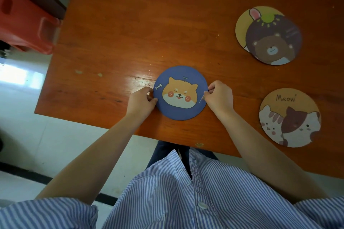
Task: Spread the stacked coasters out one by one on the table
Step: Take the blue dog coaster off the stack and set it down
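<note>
A round blue coaster (pixel 181 109) with an orange dog face lies near the table's front edge. My left hand (pixel 141 100) pinches its left rim and my right hand (pixel 219 96) pinches its right rim. At the far right a purple bear coaster (pixel 273 42) lies partly over a yellow rabbit coaster (pixel 243 26). Nearer on the right a cat coaster (pixel 289 117) marked "Meow" lies flat by itself.
The orange wooden table (pixel 149 24) ends just below the blue coaster, with my striped shirt beyond its edge. A red plastic stool (pixel 24 22) stands on the floor past the table's left edge.
</note>
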Demonstrator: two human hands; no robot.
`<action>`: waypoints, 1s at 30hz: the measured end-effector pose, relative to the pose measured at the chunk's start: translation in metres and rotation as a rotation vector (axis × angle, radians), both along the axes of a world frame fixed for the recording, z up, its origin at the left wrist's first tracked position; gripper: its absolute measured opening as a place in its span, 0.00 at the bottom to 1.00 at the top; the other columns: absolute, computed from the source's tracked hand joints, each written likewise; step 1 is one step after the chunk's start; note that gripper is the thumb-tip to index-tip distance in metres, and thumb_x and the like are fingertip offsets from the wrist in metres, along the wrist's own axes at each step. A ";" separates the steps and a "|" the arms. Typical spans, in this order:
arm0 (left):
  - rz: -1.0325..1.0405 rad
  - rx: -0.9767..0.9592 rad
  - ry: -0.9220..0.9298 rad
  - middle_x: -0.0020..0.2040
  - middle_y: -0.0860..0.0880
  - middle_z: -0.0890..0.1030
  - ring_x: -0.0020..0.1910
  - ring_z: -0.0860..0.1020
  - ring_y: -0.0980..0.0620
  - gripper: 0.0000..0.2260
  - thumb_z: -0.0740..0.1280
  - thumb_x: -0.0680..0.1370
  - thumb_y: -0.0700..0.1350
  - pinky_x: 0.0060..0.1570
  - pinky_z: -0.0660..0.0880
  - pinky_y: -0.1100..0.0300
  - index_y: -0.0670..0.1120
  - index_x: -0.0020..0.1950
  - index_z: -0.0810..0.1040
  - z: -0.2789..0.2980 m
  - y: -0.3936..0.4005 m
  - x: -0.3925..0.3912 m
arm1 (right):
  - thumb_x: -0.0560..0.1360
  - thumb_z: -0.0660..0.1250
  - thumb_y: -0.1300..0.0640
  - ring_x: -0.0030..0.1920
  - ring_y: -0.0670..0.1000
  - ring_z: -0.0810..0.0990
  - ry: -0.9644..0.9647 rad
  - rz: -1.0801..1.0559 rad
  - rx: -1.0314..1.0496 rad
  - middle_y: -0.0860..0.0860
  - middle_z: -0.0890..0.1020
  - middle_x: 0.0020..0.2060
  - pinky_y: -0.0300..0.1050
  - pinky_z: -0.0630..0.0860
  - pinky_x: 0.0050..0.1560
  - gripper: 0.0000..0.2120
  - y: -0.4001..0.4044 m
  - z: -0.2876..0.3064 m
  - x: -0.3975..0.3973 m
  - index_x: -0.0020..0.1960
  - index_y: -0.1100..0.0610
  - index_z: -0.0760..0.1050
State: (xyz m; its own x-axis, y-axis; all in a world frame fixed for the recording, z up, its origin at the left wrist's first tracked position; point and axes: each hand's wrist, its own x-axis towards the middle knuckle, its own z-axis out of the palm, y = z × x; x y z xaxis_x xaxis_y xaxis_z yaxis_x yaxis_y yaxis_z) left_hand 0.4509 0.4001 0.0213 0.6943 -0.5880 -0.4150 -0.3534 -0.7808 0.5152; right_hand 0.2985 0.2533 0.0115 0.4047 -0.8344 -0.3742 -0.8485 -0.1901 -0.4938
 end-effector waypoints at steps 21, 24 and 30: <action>-0.100 0.144 -0.343 0.54 0.40 0.77 0.56 0.71 0.40 0.11 0.59 0.77 0.43 0.47 0.74 0.49 0.41 0.54 0.76 0.005 0.063 0.095 | 0.76 0.62 0.58 0.58 0.60 0.69 0.065 0.619 -0.222 0.58 0.74 0.56 0.55 0.67 0.58 0.11 0.060 0.013 0.142 0.56 0.61 0.73; -0.128 0.175 -0.394 0.57 0.42 0.77 0.58 0.71 0.40 0.11 0.59 0.76 0.43 0.51 0.73 0.48 0.42 0.55 0.76 0.004 0.098 0.143 | 0.76 0.61 0.57 0.59 0.59 0.70 0.055 0.672 -0.241 0.57 0.74 0.56 0.54 0.68 0.60 0.11 0.091 0.012 0.198 0.56 0.61 0.73; -0.306 0.198 -0.379 0.63 0.44 0.75 0.64 0.68 0.42 0.13 0.60 0.76 0.44 0.60 0.67 0.49 0.45 0.58 0.75 -0.004 0.172 0.256 | 0.75 0.62 0.55 0.64 0.59 0.67 0.041 0.567 -0.241 0.58 0.72 0.61 0.58 0.64 0.67 0.15 0.157 0.005 0.324 0.60 0.60 0.71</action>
